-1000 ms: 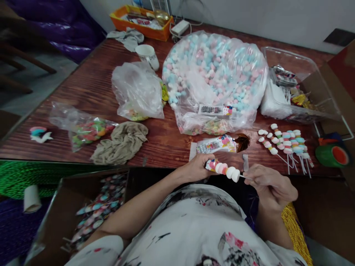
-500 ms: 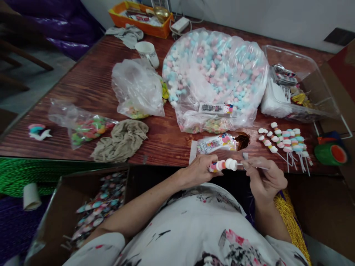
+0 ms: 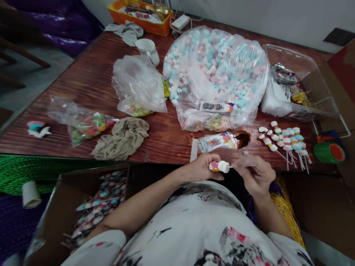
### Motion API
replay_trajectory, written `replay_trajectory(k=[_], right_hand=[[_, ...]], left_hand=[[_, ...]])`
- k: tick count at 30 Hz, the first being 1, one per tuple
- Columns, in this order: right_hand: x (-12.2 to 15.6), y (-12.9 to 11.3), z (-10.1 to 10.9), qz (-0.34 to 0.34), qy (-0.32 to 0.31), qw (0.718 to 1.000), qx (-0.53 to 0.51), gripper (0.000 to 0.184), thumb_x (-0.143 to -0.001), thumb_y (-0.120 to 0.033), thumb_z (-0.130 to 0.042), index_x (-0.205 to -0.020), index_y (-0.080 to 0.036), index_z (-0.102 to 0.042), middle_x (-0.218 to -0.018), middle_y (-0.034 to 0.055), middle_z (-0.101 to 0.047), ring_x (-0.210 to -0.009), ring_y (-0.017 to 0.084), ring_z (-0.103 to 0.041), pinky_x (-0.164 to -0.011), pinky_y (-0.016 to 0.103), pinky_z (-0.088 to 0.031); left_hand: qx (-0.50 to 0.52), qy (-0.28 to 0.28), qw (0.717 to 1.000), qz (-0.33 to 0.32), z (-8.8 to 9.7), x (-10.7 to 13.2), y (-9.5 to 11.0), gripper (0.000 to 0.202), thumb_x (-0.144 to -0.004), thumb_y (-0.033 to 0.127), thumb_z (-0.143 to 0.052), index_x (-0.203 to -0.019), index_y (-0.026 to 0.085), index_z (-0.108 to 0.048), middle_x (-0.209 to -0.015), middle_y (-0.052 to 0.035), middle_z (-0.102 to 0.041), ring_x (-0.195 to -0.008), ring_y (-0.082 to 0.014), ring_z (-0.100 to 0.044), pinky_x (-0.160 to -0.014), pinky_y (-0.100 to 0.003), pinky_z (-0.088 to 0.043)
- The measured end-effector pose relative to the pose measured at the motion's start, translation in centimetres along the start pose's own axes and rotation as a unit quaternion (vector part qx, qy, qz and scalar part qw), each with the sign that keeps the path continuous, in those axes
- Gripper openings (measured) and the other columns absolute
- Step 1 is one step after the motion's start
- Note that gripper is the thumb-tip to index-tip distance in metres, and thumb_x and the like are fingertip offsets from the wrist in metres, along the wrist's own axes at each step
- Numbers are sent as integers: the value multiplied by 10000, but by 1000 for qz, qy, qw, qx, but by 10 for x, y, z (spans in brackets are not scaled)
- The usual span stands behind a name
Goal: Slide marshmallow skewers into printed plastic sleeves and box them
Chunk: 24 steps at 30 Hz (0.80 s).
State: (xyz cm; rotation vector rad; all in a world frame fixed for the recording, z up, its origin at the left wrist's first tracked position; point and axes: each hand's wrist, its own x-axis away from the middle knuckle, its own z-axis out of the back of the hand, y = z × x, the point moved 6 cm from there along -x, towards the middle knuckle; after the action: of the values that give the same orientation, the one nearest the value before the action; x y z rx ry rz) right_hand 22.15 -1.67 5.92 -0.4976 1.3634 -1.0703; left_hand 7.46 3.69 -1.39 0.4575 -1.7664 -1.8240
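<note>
My left hand (image 3: pixel 201 167) is closed around the candy end of a marshmallow skewer (image 3: pixel 219 166), at the near edge of the wooden table (image 3: pixel 88 85). My right hand (image 3: pixel 255 173) pinches the thin stick end of the same skewer, close beside the left. A small printed wrapper packet (image 3: pixel 217 141) lies on the table just beyond my hands. Several finished skewers (image 3: pixel 285 142) lie in a row to the right.
A big clear bag of pastel marshmallows (image 3: pixel 216 70) fills the middle back. Smaller candy bags (image 3: pixel 138 88) (image 3: pixel 83 125), a beige cloth (image 3: pixel 122 138), a white mug (image 3: pixel 148 50), an orange tray (image 3: pixel 141 16), a clear bin (image 3: pixel 299 88) and a green tape roll (image 3: pixel 330 151) surround it. A cardboard box of wrapped skewers (image 3: pixel 97 203) stands lower left.
My hands have drawn closer together and slightly up toward the table edge. The visible length of the skewer between them has shortened.
</note>
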Motion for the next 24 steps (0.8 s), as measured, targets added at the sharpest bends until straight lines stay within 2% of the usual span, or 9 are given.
replay_trajectory(k=[2, 5, 9, 13, 16, 19, 21, 24], right_hand=[[2, -6, -12, 53, -75, 996, -15, 172, -793, -67, -618, -854, -225, -643, -727, -6, -711, -653, 150, -684, -626, 287, -559], [3, -1, -31, 46, -136, 990, 2, 153, -815, -69, -596, -846, -211, -647, -726, -2, -710, -633, 132, -670, -610, 261, -531], [3, 12, -46, 14, -159, 987, 7, 102, -850, -119, -595, -802, -197, -641, -684, -12, -680, -605, 108, -632, -600, 232, -495], [1, 17, -47, -17, -220, 975, -28, 161, -922, -152, -499, -895, -189, -653, -819, 28, -677, -777, 132, -637, -717, 271, -502], [-8, 23, -30, -61, -150, 985, -53, 190, -941, -191, -489, -860, -191, -661, -802, 22, -637, -760, 134, -598, -708, 278, -481], [-15, 30, -17, -97, -86, 988, -81, 221, -941, -222, -503, -795, -197, -667, -731, 5, -608, -677, 128, -565, -669, 282, -462], [-19, 32, -16, -84, -88, 990, -78, 197, -930, -231, -529, -840, -211, -703, -782, 18, -647, -749, 151, -603, -725, 308, -479], [-23, 35, -20, -49, -95, 992, -60, 189, -910, -233, -568, -993, -271, -735, -922, 29, -701, -916, 185, -636, -836, 351, -496]], left_hand=[[82, -57, 994, 34, -6, 0, 0, 337, -614, 281, -814, -737, 153, -528, -651, 68, -514, -591, -79, -458, -552, -203, -384], [129, -88, 987, 40, -13, -2, 1, 308, -616, 265, -801, -732, 138, -545, -651, 64, -514, -596, -74, -452, -566, -204, -393], [117, -48, 992, 23, -15, -11, -3, 236, -637, 215, -753, -723, 132, -549, -629, 69, -485, -579, -63, -420, -552, -194, -378], [97, 0, 995, 3, -7, -12, 4, 268, -629, 205, -784, -806, 127, -599, -757, 25, -562, -704, -102, -513, -652, -225, -457], [138, -37, 990, 5, -1, -6, 16, 357, -652, 267, -810, -928, 141, -623, -822, 7, -584, -726, -104, -533, -637, -210, -459], [209, -89, 972, 56, 4, 0, 16, 358, -779, 433, -719, -970, 142, -635, -744, 6, -571, -588, -73, -486, -508, -181, -394], [231, -76, 965, 95, 8, 1, 8, 375, -831, 492, -652, -900, 123, -658, -623, 22, -528, -486, -54, -427, -439, -171, -335], [248, 0, 961, 119, 13, -1, -7, 377, -772, 478, -721, -762, 104, -670, -511, 28, -505, -397, -50, -402, -379, -172, -294]])
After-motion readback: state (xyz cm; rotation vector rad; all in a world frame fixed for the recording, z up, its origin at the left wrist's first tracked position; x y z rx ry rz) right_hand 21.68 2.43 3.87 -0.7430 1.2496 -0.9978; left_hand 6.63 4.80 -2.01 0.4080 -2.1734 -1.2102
